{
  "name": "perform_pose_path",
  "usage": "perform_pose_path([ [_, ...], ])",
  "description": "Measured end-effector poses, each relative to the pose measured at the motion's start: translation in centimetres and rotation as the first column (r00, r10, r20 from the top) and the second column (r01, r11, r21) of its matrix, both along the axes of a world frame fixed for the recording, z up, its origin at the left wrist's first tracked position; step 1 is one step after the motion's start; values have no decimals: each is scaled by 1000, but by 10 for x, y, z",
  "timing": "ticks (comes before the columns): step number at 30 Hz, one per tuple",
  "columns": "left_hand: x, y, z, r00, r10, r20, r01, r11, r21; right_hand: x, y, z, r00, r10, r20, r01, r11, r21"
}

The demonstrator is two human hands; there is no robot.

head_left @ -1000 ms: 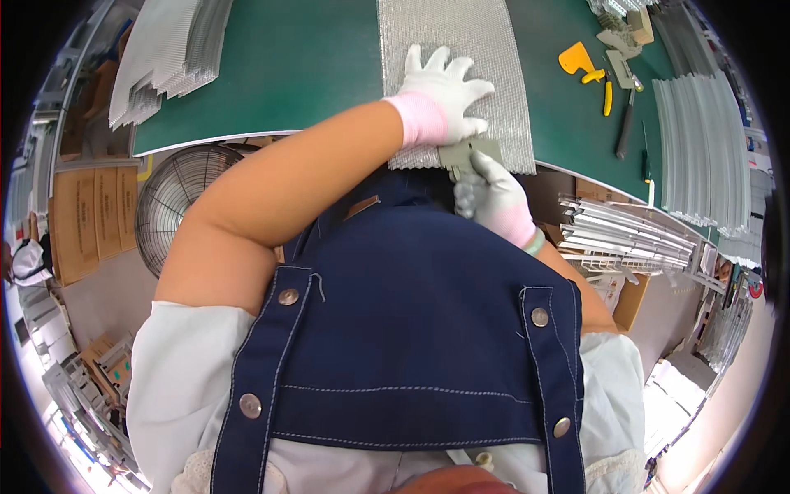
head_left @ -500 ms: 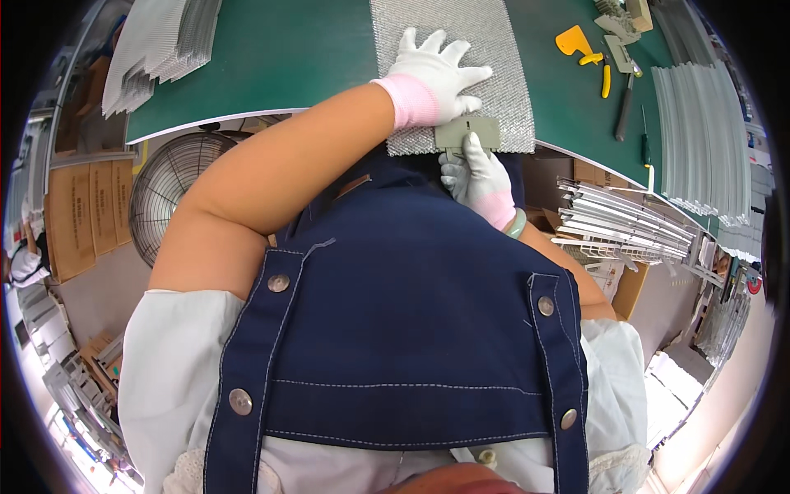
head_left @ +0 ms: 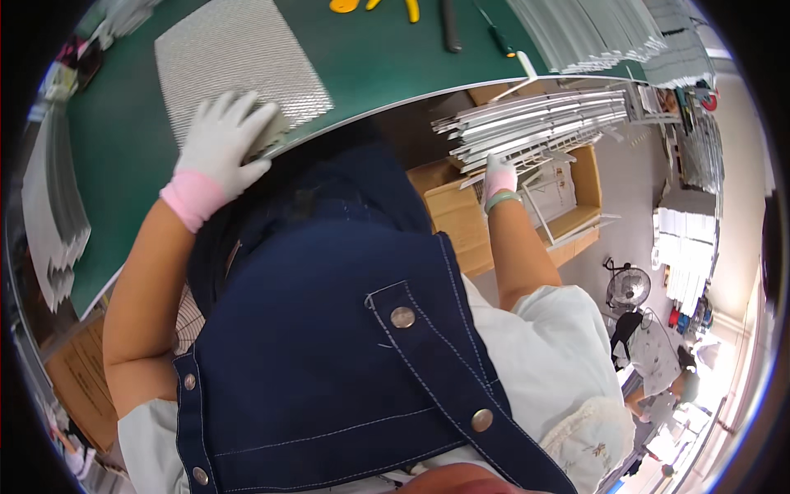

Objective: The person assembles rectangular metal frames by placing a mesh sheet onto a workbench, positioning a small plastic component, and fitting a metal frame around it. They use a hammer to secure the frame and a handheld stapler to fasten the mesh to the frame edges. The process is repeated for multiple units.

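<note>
A silvery mesh sheet (head_left: 239, 62) lies on the green tabletop, with one corner close to the front edge. My left hand (head_left: 218, 144), in a white glove with a pink cuff, rests on the sheet's near end with its fingers spread. Beside its fingers a grey-green block (head_left: 276, 143) shows in part at the sheet's edge; the rest is hidden. My right hand (head_left: 499, 176), gloved likewise, reaches down to the right, at the near side of a stack of white and silver metal strips (head_left: 543, 119). Its fingers are mostly hidden there.
Yellow-handled pliers (head_left: 411, 10), a black-handled tool (head_left: 449, 29) and a screwdriver (head_left: 499, 37) lie toward the far edge of view. Stacked mesh sheets (head_left: 588, 33) stand at far right, more (head_left: 53, 206) at left. An open cardboard box (head_left: 461, 218) sits below the strips.
My right hand has left the grey-green block and moved right and down to the metal strips. The view has turned right; my left hand stays on the sheet.
</note>
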State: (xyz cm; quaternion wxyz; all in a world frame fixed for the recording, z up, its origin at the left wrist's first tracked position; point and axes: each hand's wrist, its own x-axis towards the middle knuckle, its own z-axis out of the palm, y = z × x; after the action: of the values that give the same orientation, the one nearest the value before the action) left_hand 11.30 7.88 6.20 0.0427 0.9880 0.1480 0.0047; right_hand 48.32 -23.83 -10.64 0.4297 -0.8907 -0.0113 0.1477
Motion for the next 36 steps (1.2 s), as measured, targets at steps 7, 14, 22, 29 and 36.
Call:
perform_pose_path([
  [7, 14, -11, 20, 931, 1, 366, -21, 998, 52, -3, -16, -27, 905, 96, -414, 15, 967, 256],
  [14, 100, -91, 6, 850, -298, 435, 513, 659, -550, -97, 50, 142, 481, 695, -534, 288, 450, 845],
  [22, 145, -130, 14, 872, -117, 475, 477, 417, -774, -90, 30, 154, 606, 709, -359, -304, 624, 720],
  [29, 150, -133, 18, 868, 52, 493, 353, 635, -688, -61, 20, 156, 647, 585, -488, -317, 789, 526],
  [36, 71, -77, 76, 646, -69, 761, 547, 737, -397, 102, -10, 122, 867, 338, -367, 320, 187, 929],
])
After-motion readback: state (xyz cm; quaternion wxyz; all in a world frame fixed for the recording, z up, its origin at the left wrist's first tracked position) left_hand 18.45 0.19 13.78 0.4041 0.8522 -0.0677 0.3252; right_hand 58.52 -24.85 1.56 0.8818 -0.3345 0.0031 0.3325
